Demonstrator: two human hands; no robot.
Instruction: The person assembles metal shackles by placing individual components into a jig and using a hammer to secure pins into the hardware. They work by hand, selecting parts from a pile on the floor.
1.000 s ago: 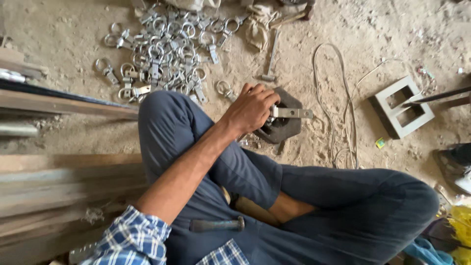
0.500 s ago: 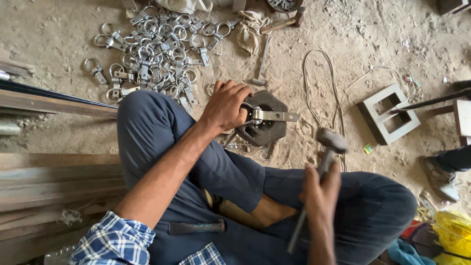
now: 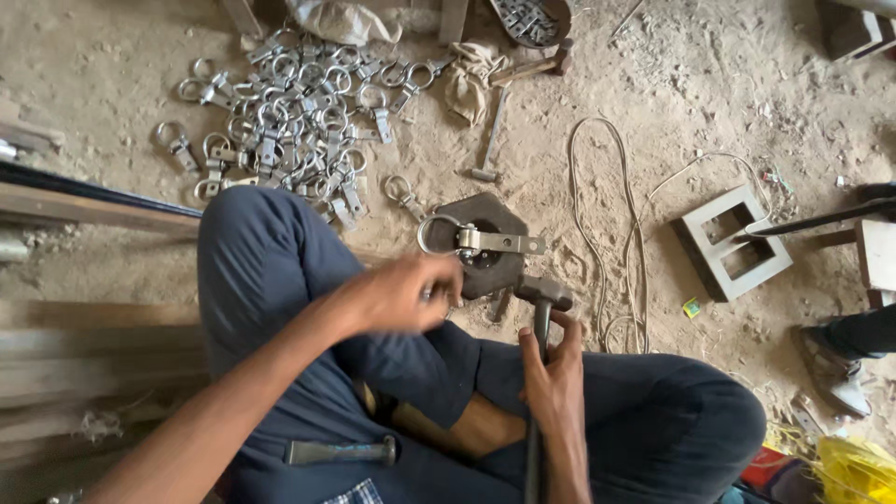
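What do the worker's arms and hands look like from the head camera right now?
Both forearms are bare: no gloves, watch or rings show. The left hand is motion-blurred. The right hand is sharp. A blue-and-white checked shirt edge shows at the bottom, above dark navy trousers.

Grey metal ring clamps [image 3: 289,112], dark blue trousers [image 3: 280,280], yellow bag [image 3: 854,467]

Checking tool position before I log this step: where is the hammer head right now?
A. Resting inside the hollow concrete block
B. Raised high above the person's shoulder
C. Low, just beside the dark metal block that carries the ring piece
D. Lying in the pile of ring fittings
C: the right hand grips the hammer with its head down at the edge of the dark metal block, close to the ring piece.
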